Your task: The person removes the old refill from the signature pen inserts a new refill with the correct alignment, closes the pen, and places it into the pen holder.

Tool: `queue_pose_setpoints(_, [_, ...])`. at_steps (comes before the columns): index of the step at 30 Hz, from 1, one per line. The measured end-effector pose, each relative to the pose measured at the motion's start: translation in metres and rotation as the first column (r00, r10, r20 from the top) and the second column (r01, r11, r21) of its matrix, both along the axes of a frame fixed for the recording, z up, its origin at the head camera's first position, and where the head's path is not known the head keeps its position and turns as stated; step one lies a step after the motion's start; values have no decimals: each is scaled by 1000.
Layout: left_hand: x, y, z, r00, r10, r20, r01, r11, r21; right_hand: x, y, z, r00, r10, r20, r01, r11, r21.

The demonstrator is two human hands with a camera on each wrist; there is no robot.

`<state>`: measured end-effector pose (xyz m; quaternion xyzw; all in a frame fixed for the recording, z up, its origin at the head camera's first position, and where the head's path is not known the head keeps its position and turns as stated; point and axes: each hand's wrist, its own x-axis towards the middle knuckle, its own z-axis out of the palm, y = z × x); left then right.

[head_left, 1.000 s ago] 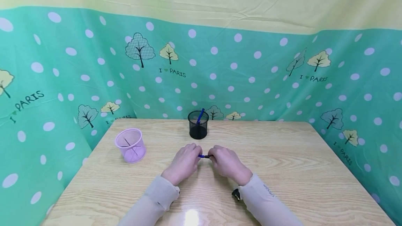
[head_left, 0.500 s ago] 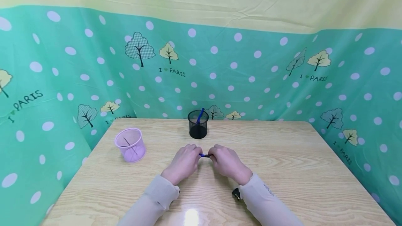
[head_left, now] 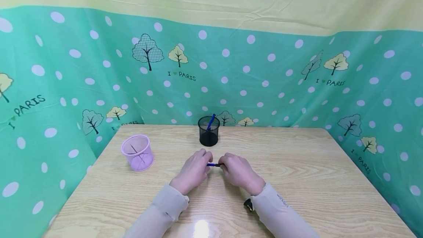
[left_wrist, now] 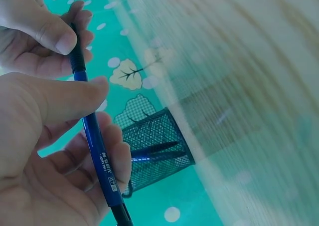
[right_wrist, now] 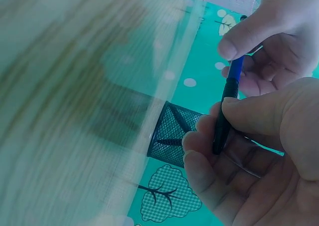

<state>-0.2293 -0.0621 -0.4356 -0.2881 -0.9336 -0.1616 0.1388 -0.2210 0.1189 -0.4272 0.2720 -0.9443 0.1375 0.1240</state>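
Note:
A blue pen (head_left: 210,164) with a black grip section lies level between my two hands, a little above the tabletop. Thumb and fingers of my left hand (head_left: 193,170) pinch its blue barrel, where small white print shows in the left wrist view. My right hand (head_left: 239,172) pinches the black grip (right_wrist: 228,94) at the other end. Both hands are close together, with a short piece of pen visible between them. Just beyond them stands a black mesh pen cup (head_left: 209,138) with blue pens (head_left: 211,121) leaning inside.
A pink mesh cup (head_left: 138,159) holding thin dark sticks or pens stands at the left of the wooden table (head_left: 297,179). Behind and at the sides hangs a green dotted cloth (head_left: 251,80). A small black object (head_left: 248,204) shows at the right sleeve.
The left fingers have shifted slightly along the pen, and a bit more blue barrel shows between the hands. The right hand and both cups stay where they were.

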Motion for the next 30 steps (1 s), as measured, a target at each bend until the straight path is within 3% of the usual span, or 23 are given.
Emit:
queue_pose_setpoints(12, [-1, 0, 0, 999, -4, -49, 2, 1000, -30, -1, -1, -2, 999, 11, -38, -11, 1000, -6])
queue_pose_setpoints(30, [-2, 1, 1, 998, 12, -60, -16, 997, -75, 0, 1, -1, 1000, -2, -7, 2, 1000, -16])
